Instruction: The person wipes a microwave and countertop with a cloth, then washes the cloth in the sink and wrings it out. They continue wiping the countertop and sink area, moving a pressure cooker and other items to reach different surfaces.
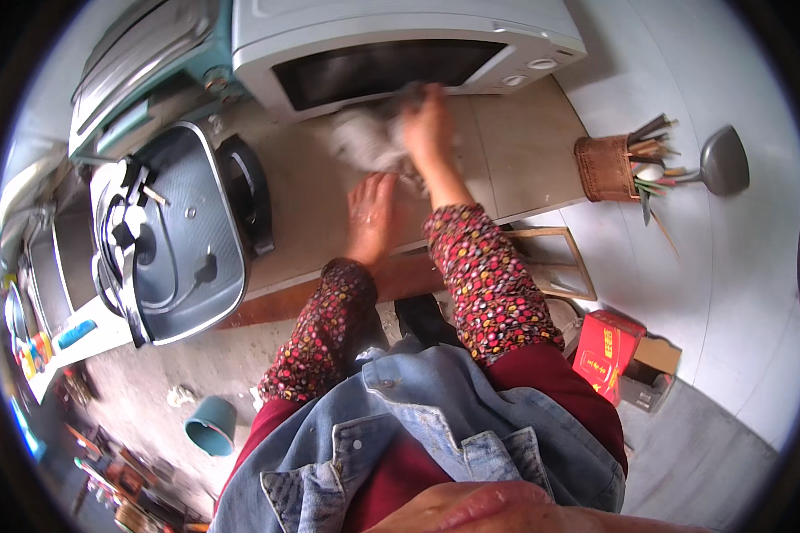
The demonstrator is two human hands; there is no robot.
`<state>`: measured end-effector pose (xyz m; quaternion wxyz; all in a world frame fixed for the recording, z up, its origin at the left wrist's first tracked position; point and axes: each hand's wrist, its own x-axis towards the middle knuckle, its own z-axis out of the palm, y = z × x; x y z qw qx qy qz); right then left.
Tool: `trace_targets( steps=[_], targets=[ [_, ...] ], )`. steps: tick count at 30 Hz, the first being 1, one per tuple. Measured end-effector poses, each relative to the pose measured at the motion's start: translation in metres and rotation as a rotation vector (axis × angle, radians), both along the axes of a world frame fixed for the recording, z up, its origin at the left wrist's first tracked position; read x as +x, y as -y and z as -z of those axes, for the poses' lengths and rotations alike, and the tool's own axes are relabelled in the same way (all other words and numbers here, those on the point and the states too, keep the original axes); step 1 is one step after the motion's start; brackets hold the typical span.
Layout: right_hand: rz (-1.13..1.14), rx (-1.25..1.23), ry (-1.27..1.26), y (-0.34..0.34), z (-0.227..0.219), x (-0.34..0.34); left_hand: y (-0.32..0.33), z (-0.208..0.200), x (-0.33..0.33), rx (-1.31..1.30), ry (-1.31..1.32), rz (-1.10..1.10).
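My right hand [428,131] grips a greyish cloth [364,140] on the tiled counter, close to the front of a white microwave [400,69]. The cloth is bunched and smeared by motion, and part of it lies under the hand. Nearer to me, my left hand [372,213] is stretched out with its fingers toward the cloth. Nothing shows in the left hand, which looks wet. Patterned sleeves cover both forearms.
Left of my hands stands a grey square electric pan [191,240] with a cable inside. A green toaster oven [147,75] is behind it. On the right wall hangs a brown utensil holder [604,167] with a spatula [724,162]. A teal bucket [212,426] and red box [606,348] are below.
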<state>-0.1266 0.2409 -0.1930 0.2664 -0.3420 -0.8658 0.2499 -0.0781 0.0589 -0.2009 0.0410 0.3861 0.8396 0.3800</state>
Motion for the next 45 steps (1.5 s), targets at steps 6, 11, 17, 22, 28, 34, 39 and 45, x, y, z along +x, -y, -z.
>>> trace_targets(
  steps=[6,11,17,22,28,34,39,45],
  targets=[
    [0.256,-0.336,-0.593,-0.061,-0.039,0.048,0.0,-0.004,-0.001,-0.037,-0.027,-0.013],
    [0.074,0.221,-0.743,-0.075,-0.09,0.026,-0.002,-0.015,-0.001,-0.063,-0.067,-0.004],
    [0.171,-0.002,-0.26,-0.084,0.005,0.04,-0.006,-0.018,0.0,-0.083,-0.075,0.009],
    [0.22,-0.216,-0.798,-0.115,-0.058,0.063,-0.002,-0.008,-0.001,-0.096,-0.12,-0.005],
    [0.085,0.25,-0.803,-0.15,-0.119,0.035,-0.004,-0.009,0.001,-0.115,-0.107,-0.009],
    [0.312,-0.93,-0.987,-0.2,-0.039,0.048,-0.006,-0.01,-0.001,-0.099,-0.115,0.009],
    [-0.032,-0.362,-1.043,-0.166,-0.112,0.056,0.0,-0.011,0.0,-0.115,-0.108,-0.012],
    [0.062,0.085,-0.876,-0.138,-0.122,0.014,0.0,-0.012,0.004,-0.141,-0.092,-0.012]
  ],
)
